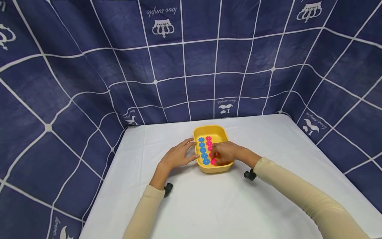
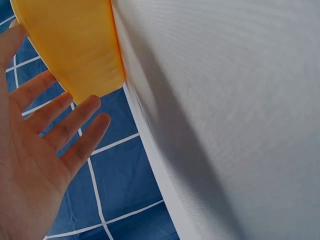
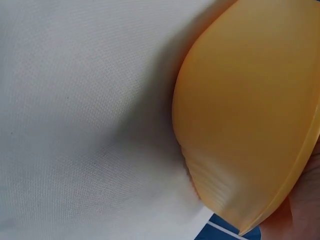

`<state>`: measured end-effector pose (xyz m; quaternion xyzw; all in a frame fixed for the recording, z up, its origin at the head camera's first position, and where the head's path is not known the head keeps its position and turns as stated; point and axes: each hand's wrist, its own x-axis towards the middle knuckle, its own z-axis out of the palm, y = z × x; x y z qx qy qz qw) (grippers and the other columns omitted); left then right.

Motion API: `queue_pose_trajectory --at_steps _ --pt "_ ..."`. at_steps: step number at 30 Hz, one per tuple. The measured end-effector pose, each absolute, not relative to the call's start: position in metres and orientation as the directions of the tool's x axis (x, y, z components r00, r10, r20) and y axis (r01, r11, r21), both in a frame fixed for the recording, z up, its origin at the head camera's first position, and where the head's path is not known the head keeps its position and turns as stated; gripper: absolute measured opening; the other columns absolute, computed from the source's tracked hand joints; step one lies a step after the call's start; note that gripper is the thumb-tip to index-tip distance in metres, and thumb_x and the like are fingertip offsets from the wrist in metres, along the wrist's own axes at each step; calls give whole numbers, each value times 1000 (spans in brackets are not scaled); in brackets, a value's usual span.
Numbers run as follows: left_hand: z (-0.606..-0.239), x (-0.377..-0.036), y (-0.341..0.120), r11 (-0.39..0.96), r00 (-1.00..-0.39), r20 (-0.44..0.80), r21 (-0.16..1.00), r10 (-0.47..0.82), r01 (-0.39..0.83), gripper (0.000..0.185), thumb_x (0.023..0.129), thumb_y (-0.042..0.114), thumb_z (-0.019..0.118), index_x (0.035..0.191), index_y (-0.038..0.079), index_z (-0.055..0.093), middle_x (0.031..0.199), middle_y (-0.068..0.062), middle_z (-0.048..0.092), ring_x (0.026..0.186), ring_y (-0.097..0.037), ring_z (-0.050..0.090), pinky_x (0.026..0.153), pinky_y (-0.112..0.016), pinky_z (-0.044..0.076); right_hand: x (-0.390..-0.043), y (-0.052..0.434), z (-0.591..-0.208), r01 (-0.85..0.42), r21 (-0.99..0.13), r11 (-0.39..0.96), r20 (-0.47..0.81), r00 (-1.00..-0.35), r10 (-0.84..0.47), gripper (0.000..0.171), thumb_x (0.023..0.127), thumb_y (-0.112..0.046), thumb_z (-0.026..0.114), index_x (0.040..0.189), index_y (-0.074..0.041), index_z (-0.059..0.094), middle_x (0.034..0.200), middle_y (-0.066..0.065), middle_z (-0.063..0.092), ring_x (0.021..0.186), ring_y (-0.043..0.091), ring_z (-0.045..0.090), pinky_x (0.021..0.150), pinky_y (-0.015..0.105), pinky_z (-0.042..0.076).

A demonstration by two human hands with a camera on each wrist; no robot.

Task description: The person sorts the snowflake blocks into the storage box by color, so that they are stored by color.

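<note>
A yellow plastic tub (image 1: 219, 131) stands on the white table. Inside lie blue flower-shaped pieces (image 1: 203, 150) in a row along the left, with a row of pink flower-shaped pieces (image 1: 209, 143) beside it. My left hand (image 1: 177, 155) is at the tub's left rim, fingers spread and fingertips at the wall; the left wrist view shows its palm and nothing in it. My right hand (image 1: 224, 152) reaches over the right rim, bent fingers down at the near pink pieces, partly covering them. I cannot tell whether it pinches one. In the right wrist view the tub wall (image 3: 245, 110) hides its fingertips.
White cloth covers the table (image 1: 191, 205) around the tub. A dark blue curtain (image 1: 200, 59) with white grid lines hangs behind and at both sides. Small black devices (image 1: 168, 189) sit at the wrists, below the beige sleeves (image 1: 298, 192).
</note>
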<state>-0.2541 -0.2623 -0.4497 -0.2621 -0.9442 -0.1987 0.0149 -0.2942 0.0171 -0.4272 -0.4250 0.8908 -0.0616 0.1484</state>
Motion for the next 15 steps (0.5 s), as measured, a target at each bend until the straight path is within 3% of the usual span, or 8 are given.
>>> queue_pose_trajectory --at_steps 10,15 --pt "-450 -252 -263 783 -859 139 360 493 508 71 93 69 55 147 22 53 160 3 38 142 -18 43 104 -45 49 -293 18 -431 -744 -218 631 -199 -600 -775 28 82 -44 83 103 -27 74 93 -10 58 78 7 53 69 25 49" --pt "-447 -251 -265 805 -863 129 314 489 503 73 94 69 53 150 22 50 161 3 37 140 -22 46 104 -45 49 -291 18 -428 -754 -214 621 -116 -612 -782 26 87 -43 78 106 -24 75 98 -9 62 83 9 57 74 28 52"
